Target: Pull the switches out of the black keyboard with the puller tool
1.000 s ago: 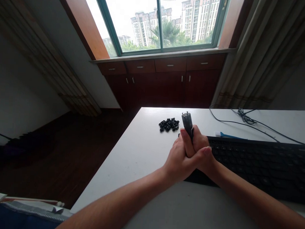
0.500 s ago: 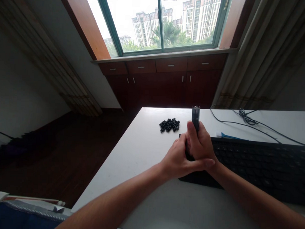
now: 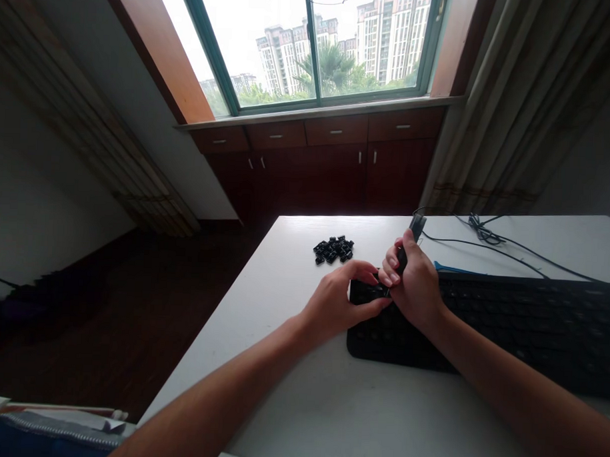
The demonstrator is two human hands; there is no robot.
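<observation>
Got one dark tool [image 3: 417, 226] clamped in the right grip [image 3: 417, 280], center-right, over one black keyboard [image 3: 522, 323]. Can't tell open/closed on the left grip [image 3: 335, 297]. Can't count the black bits [image 3: 333, 249] piled mid-frame on one worktop [image 3: 252, 306].

My left hand [image 3: 335, 297] has let go of my right hand [image 3: 419, 286], which it was wrapped around; its thumb and fingers now spread over the left end of the keyboard [image 3: 526, 323], showing more of that corner. My right hand has shifted rightward, and the dark tool [image 3: 417, 225] in it, upright half a second ago, now leans its top to the right. The blue brush [image 3: 458, 268] has lost its pale bristles from view.
</observation>
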